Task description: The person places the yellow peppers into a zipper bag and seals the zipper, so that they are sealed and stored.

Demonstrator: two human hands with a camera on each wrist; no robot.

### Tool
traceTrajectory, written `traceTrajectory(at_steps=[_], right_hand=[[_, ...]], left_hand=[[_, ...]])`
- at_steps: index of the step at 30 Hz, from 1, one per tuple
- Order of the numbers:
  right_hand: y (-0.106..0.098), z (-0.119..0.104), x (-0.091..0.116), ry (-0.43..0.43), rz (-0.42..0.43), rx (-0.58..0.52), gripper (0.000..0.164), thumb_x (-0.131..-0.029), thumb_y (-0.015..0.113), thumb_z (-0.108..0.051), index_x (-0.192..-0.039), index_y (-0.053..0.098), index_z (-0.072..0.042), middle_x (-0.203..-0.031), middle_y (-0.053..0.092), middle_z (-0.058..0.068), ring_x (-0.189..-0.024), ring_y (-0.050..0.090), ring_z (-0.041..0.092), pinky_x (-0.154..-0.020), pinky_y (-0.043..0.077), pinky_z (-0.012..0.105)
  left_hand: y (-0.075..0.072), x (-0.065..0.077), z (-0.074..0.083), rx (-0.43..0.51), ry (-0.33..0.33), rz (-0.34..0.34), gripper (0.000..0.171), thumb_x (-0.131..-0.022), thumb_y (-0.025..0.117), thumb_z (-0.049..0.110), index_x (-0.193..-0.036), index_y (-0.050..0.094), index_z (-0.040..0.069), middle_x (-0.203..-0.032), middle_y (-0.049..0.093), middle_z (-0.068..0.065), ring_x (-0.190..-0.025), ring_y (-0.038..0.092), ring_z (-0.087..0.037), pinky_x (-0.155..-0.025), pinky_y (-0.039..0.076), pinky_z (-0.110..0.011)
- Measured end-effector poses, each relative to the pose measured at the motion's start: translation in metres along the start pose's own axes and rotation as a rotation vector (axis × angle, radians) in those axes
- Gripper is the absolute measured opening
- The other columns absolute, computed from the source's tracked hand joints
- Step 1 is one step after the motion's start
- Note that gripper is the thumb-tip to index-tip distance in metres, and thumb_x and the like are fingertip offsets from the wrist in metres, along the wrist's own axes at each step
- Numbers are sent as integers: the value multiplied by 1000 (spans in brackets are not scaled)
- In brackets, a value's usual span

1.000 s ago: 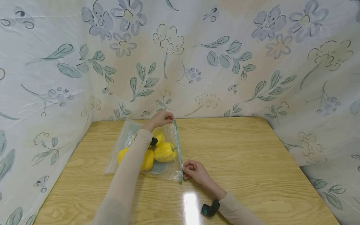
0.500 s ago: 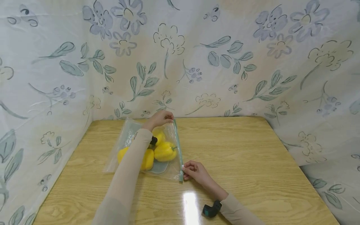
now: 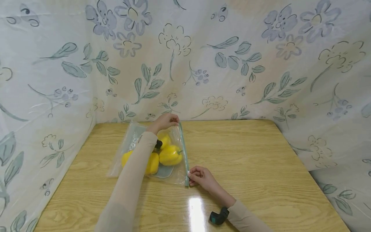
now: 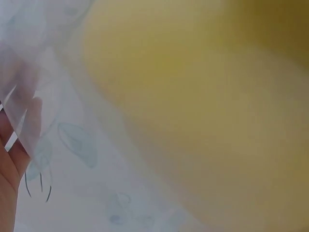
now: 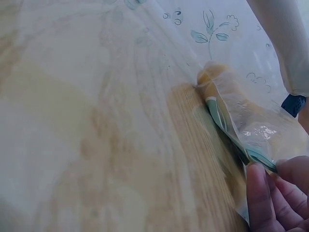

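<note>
A clear zip bag (image 3: 177, 177) lies flat on the table with several yellow bell peppers (image 3: 171, 156) inside it. Along its right side runs a green zip strip (image 3: 184, 149). My left hand (image 3: 164, 123) reaches across the bag and pinches the strip's far end. At the near end, my right hand (image 3: 203, 179) pinches the strip beside a small white piece, thumb against fingers. The right wrist view shows the green strip between thumb and fingers (image 5: 259, 191). In the left wrist view, a blurred yellow pepper (image 4: 203, 106) fills most of the picture. My left forearm hides some peppers.
A pale blue-grey panel (image 3: 165, 173) shows on the bag behind the peppers. Black wrist cameras are worn on both arms, the right one (image 3: 218, 216) close over the wooden table (image 3: 246, 154). Floral cloth (image 3: 197, 58) hangs behind and at both sides.
</note>
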State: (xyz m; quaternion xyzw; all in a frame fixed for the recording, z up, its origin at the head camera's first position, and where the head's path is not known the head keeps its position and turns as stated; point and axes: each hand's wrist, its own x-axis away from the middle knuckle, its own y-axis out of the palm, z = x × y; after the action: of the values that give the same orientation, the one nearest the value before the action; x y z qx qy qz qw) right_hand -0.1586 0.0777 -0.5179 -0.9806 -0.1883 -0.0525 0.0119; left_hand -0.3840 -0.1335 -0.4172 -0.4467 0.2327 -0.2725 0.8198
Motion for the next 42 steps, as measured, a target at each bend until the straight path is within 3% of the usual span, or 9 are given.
traceTrajectory(at_steps=[14, 19, 22, 24, 26, 28, 30, 36, 42], right_hand=[[-2, 3, 0, 6, 6, -30, 29, -94, 54, -13, -107, 49, 11, -76, 62, 5, -67, 62, 13, -66, 57, 31], [-3, 5, 0, -15, 8, -31, 29, -96, 49, -13, -108, 46, 14, -83, 65, 20, -71, 66, 19, -67, 57, 33], [-1, 4, 0, -51, 40, 35, 23, -96, 49, -8, -105, 47, 14, -79, 64, 23, -69, 67, 20, -62, 57, 33], [2, 2, -1, -87, 94, 153, 16, -94, 49, -5, -100, 51, 9, -65, 59, 12, -60, 62, 11, -57, 56, 26], [5, -2, -2, -117, 161, 276, 7, -91, 51, -3, -93, 53, 3, -56, 46, 0, -50, 50, -1, -49, 47, 17], [8, -11, 0, -138, 213, 359, 3, -88, 52, -3, -86, 54, -1, -54, 36, -4, -47, 37, -4, -45, 35, 14], [11, -21, 2, -142, 233, 382, 4, -87, 52, -2, -83, 54, -3, -53, 41, -3, -47, 37, -4, -45, 30, 15], [6, -27, 3, -126, 175, 313, 11, -90, 57, -6, -84, 56, 3, -66, 62, 15, -55, 54, 8, -49, 51, 24], [-7, -3, -9, -137, 107, 326, 16, -90, 59, -10, -82, 60, 4, -68, 65, 15, -55, 60, 11, -51, 54, 30]], left_hand=[[-1, 0, 2, 9, -11, 32, 9, -91, 59, 15, -91, 65, 8, -89, 65, -6, -85, 56, -21, -83, 46, -36], [-2, 1, 3, -1, -28, 36, 8, -91, 59, 13, -90, 65, 7, -90, 65, -6, -86, 56, -21, -85, 46, -36], [-1, 2, 3, 20, -28, 26, 8, -90, 59, 11, -90, 65, 7, -89, 65, -7, -86, 56, -21, -83, 47, -35], [0, 2, 3, 38, -21, 28, 8, -90, 59, 10, -90, 65, 6, -88, 65, -7, -85, 56, -20, -82, 47, -35], [0, 2, 4, 49, -7, 37, 8, -90, 59, 10, -90, 65, 5, -88, 65, -7, -84, 56, -21, -81, 48, -35], [1, 2, 5, 56, 3, 46, 9, -91, 58, 11, -90, 65, 5, -87, 65, -8, -83, 57, -21, -80, 48, -34], [1, 2, 6, 53, 7, 52, 9, -91, 58, 11, -91, 65, 4, -87, 65, -8, -83, 57, -20, -80, 48, -34], [0, 4, 8, 69, -1, 59, 10, -91, 58, 10, -92, 64, 2, -88, 64, -9, -84, 57, -21, -80, 48, -35], [1, 4, 9, 72, -11, 46, 10, -91, 58, 10, -92, 65, 4, -89, 66, -8, -84, 58, -20, -81, 49, -35]])
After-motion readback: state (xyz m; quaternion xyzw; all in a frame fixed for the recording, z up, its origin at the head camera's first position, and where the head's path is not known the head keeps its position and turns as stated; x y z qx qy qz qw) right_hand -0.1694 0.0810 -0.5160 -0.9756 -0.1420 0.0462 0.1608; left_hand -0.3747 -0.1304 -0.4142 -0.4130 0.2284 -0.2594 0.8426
